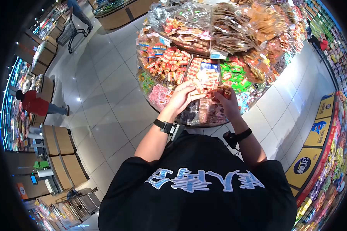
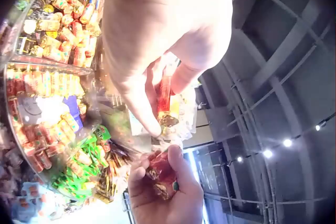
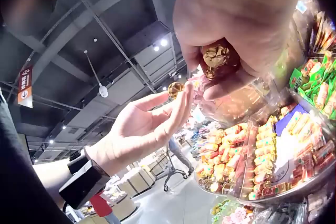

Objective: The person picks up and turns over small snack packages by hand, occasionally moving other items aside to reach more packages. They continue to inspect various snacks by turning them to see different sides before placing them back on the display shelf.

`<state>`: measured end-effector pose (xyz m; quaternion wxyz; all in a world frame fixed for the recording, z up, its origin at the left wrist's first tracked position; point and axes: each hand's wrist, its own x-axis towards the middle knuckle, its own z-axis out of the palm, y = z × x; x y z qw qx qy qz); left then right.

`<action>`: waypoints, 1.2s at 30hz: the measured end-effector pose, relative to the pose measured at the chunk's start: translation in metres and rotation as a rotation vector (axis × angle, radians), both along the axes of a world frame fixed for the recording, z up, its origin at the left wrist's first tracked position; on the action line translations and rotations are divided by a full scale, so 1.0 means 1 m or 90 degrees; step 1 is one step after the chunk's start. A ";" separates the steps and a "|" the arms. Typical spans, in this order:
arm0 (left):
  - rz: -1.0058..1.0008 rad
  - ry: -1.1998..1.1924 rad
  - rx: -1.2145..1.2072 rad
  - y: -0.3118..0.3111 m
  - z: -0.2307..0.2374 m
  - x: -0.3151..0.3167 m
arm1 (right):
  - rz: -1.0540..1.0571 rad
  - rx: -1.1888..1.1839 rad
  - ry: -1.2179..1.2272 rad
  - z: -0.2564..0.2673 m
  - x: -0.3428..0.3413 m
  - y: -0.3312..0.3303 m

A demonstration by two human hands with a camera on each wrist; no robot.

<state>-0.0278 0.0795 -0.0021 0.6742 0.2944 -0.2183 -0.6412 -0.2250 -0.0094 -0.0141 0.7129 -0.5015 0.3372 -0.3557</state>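
Over the near side of a round candy display, my left hand (image 1: 183,98) pinches a red and gold wrapped candy roll (image 2: 165,98) between thumb and fingers. Its gold twisted end (image 3: 175,88) pokes past the fingertips in the right wrist view. Close by on the right, my right hand (image 1: 229,104) holds several similar rolls (image 2: 157,176) in its curled fingers, gold ends outward. Both hands are above the bin, fingertips near each other. Below them lie rows of red and gold rolls (image 3: 265,153) beside a heap of loose ones (image 1: 172,63).
Green-wrapped packets (image 1: 235,75) fill the section to the right, pink ones (image 1: 159,93) the left edge. Bagged snacks (image 1: 235,29) pile higher behind. A person in red (image 1: 35,104) stands far left, near counters; a shopping cart (image 1: 69,32) is at upper left. Shelves (image 1: 316,142) line the right.
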 end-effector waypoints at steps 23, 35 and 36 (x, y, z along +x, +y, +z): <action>-0.187 0.081 0.038 0.079 0.006 -0.101 | -0.036 0.067 -0.023 0.042 -0.115 0.098; -0.180 -0.074 0.098 0.126 0.019 -0.026 | 0.022 0.075 -0.118 0.049 -0.036 0.138; -0.161 -0.112 0.083 0.129 0.017 -0.023 | 0.022 0.077 -0.116 0.047 -0.032 0.140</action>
